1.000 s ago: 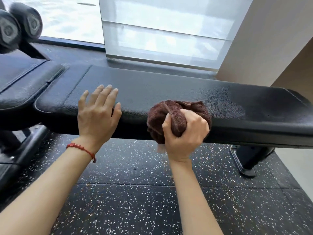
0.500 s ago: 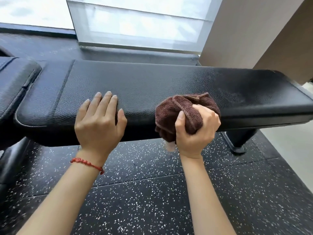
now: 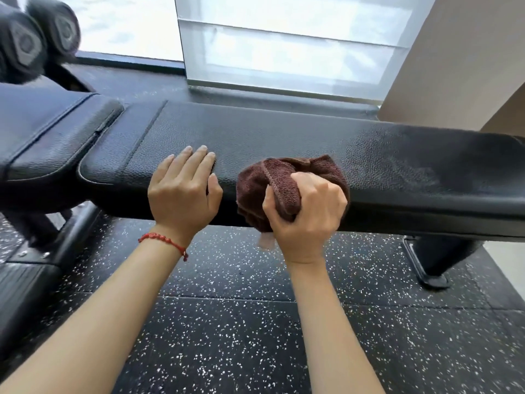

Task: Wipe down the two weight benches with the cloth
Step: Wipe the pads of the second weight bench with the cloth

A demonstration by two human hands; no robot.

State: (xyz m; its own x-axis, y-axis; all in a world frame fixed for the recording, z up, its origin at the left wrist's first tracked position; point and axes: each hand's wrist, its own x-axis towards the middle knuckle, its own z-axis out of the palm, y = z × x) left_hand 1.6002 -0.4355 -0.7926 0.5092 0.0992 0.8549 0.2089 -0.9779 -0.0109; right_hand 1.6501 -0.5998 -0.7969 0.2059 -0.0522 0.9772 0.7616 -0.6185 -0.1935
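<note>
A gym: a black padded bench (image 3: 284, 143) stands on speckled rubber flooring (image 3: 227, 336), with a second pad (image 3: 51, 132) at its left end. Two dark hexagonal shapes (image 3: 37, 38) top left, blurred, look like dumbbell heads. A window (image 3: 284, 44) runs behind.

The bench (image 3: 284, 137) is black with a fine pebbled grain. The cloth (image 3: 287, 180) is dark brown. The floor (image 3: 241, 336) is black, speckled with white flecks. A red bracelet (image 3: 163, 241) circles one wrist. The dumbbells (image 3: 37, 38) are dark grey.

Cloth (image 3: 287, 180) on the bench (image 3: 284, 132) edge, right of left hand (image 3: 181, 194); dumbbells (image 3: 37, 38) behind left.
</note>
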